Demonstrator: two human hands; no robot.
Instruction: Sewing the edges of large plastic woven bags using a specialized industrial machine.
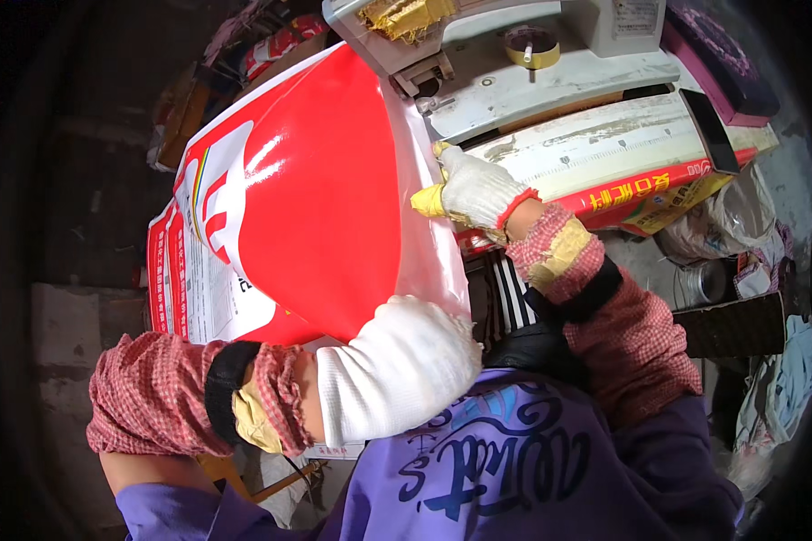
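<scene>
The red and white sheet is glossy, smooth plastic film that catches bright streaks of light. The right hand wears a knitted white cotton glove with yellowed fingers; the left hand wears a cleaner white knit glove. Both forearms are covered in soft checked red cloth sleeves. The machine along the sheet's far edge looks like painted metal, matt, scuffed and grimy. On it lies a roll of yellowish tape.

red glossy sheet (white-edged), white gloves
</scene>
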